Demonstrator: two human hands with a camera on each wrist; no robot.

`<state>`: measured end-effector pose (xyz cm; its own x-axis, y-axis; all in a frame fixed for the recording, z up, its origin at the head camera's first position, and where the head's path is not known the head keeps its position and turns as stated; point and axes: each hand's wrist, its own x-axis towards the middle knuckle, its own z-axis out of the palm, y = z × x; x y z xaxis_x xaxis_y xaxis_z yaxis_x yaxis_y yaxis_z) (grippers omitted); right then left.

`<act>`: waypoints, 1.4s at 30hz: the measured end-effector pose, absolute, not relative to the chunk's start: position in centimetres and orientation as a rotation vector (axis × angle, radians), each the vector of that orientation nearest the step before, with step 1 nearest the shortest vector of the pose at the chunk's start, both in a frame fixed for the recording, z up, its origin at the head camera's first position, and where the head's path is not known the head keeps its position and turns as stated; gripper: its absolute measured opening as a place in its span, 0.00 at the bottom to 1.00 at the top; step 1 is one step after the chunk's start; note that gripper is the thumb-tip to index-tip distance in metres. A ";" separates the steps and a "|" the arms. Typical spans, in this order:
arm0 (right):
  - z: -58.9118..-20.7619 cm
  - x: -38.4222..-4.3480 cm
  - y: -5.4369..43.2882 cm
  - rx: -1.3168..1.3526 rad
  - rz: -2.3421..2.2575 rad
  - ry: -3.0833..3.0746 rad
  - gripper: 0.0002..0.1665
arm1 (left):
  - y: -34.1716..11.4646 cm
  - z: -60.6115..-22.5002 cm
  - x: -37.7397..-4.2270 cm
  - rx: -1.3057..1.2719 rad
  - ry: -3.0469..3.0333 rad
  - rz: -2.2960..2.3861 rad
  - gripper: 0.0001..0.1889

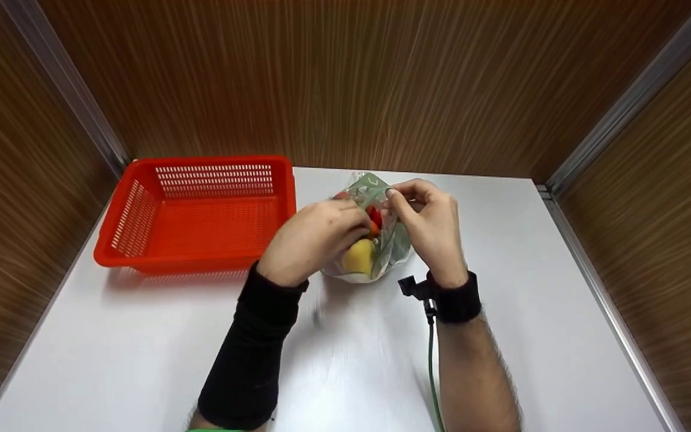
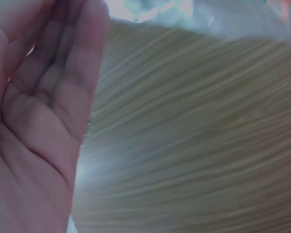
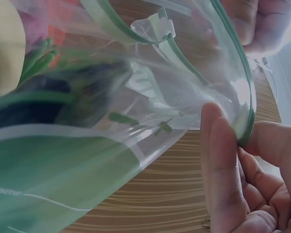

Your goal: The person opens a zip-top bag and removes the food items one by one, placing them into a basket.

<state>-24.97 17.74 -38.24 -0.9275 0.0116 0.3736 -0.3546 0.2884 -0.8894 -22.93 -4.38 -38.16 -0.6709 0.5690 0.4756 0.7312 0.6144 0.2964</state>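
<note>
A clear zip-lock bag (image 1: 403, 243) with green printed panels stands on the white table, its mouth open at the top. Through the plastic show a yellow rounded piece (image 1: 358, 258), a red piece (image 1: 374, 215) and, in the right wrist view, a dark purple one (image 3: 43, 104) with green parts. My right hand (image 1: 435, 225) pinches the green zip edge (image 3: 250, 109) between thumb and fingers. On the opposite side, my left hand (image 1: 320, 237) holds the bag's rim with bent fingers, the fingertips partly hidden in the head view.
Left of the bag sits a red plastic basket (image 1: 195, 259) with slotted walls and nothing in it. Brown wood-grain panels (image 1: 345, 84) enclose the white table (image 1: 537, 336) at the back and sides. A green cable (image 1: 431, 366) runs from my right wristband.
</note>
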 end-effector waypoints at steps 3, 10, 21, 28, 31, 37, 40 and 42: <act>-38.3 -25.0 18.0 0.308 1.655 -2.251 0.05 | -3.5 -38.8 -23.4 -1.040 -2.576 -0.637 0.05; -38.2 -25.1 18.5 0.327 1.694 -2.225 0.05 | -2.1 -40.1 -24.1 -1.042 -2.669 -0.609 0.08; -38.2 -25.1 18.8 0.312 1.686 -2.236 0.05 | -0.4 -42.1 -25.3 -1.131 -2.611 -0.482 0.09; -37.7 -24.6 19.3 0.281 1.689 -2.203 0.05 | -0.3 -43.5 -26.8 -1.220 -2.565 -0.568 0.08; -37.4 -24.3 19.4 0.267 1.678 -2.198 0.06 | -0.4 -43.9 -27.3 -1.288 -2.525 -0.635 0.11; -36.9 -23.7 19.6 0.265 1.673 -2.189 0.06 | -0.8 -44.1 -27.5 -1.389 -2.489 -0.720 0.14; -36.9 -23.7 19.7 0.277 1.686 -2.179 0.06 | -1.1 -43.9 -27.5 -1.419 -2.491 -0.743 0.14; -37.0 -23.7 19.7 0.282 1.692 -2.182 0.06 | -1.4 -43.7 -27.5 -1.436 -2.494 -0.761 0.14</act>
<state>-23.75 19.69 -37.01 -0.9137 0.0642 0.4014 -0.3728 0.2614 -0.8903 -27.49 -1.40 -43.66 -0.5241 0.7611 0.3822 0.8448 0.4079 0.3463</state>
